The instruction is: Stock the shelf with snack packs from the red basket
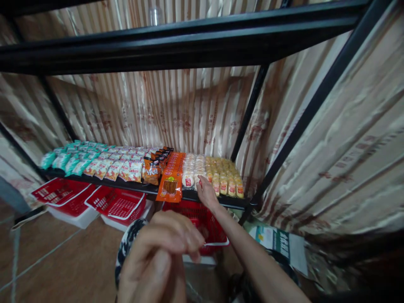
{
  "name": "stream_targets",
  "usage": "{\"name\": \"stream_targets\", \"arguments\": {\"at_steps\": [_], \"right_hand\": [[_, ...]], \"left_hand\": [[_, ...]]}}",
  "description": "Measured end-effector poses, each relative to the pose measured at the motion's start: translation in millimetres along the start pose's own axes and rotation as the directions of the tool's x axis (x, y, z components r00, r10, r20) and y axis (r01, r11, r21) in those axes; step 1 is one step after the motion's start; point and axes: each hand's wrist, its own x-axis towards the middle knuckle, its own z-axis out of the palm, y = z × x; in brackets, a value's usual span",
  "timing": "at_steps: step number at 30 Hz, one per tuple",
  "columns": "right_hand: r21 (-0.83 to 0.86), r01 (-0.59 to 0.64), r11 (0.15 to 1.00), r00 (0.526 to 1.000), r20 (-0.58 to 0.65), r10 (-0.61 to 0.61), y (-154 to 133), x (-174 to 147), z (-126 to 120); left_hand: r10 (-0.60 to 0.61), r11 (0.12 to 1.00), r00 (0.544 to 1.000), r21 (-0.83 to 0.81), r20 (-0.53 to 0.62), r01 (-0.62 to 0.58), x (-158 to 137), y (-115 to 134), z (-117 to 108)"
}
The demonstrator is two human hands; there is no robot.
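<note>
My right hand (207, 192) reaches to the front edge of the shelf, its fingertips closed on a small white round wrapped cake (198, 180) that they partly cover. Another white wrapped cake with a red label (188, 181) sits just left of it, in front of rows of the same kind. To the right stand rows of yellow wrapped cakes (223, 185). Close to the camera, my left hand (160, 248) is loosely curled, with nothing visible in it. Orange flat snack packs (170, 183) lie left of the white cakes, overhanging the shelf edge.
Further left are brown snack bags (151, 170), white-and-orange bags (131, 170) and teal bags (72, 162). Red baskets (121, 204) stand below the shelf on white boxes. A black upper shelf beam (189, 40) crosses overhead; a slanted black post (303, 118) rises at right.
</note>
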Motion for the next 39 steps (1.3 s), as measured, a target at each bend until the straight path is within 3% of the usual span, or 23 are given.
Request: {"name": "stream_targets", "arguments": {"at_steps": [3, 6, 10, 13, 20, 24, 28, 33, 39], "right_hand": [[0.003, 0.027, 1.0, 1.0, -0.01, -0.027, 3, 10, -4], [0.01, 0.064, 0.998, 0.998, 0.007, -0.064, 0, 22, 2], [0.032, 0.076, 0.997, 0.995, 0.065, -0.078, -14, 30, 28], [0.081, 0.057, 0.995, 0.993, 0.096, -0.064, -20, 24, 52], [0.084, 0.034, 0.996, 0.982, 0.182, -0.048, -7, 16, 68], [0.126, 0.052, 0.991, 0.982, 0.172, -0.074, -13, 35, 73], [0.151, 0.022, 0.988, 0.985, 0.169, -0.047, -25, 61, 93], [0.201, -0.022, 0.979, 0.965, 0.262, -0.032, -38, 89, 127], [0.257, -0.177, 0.95, 0.932, 0.354, 0.078, -48, 114, 158]], "left_hand": [[0.008, 0.999, 0.997, -0.045, 0.082, -0.004, 18, -8, 12], [-0.05, 0.996, 0.993, 0.085, 0.104, 0.041, 25, -25, 6], [-0.119, 0.955, 0.993, 0.273, -0.017, 0.119, 40, -59, -25], [-0.093, 0.908, 0.988, 0.396, -0.121, 0.134, 62, -95, -55], [-0.048, 0.664, 0.961, 0.71, -0.273, 0.234, 116, -196, -104], [-0.025, 0.53, 0.981, 0.829, -0.194, 0.177, 139, -229, -116], [0.046, 0.428, 0.986, 0.895, -0.161, 0.126, 159, -252, -132], [0.08, 0.362, 0.987, 0.927, -0.137, 0.1, 180, -276, -150], [0.112, 0.318, 0.99, 0.947, -0.089, 0.049, 198, -296, -157]]}}
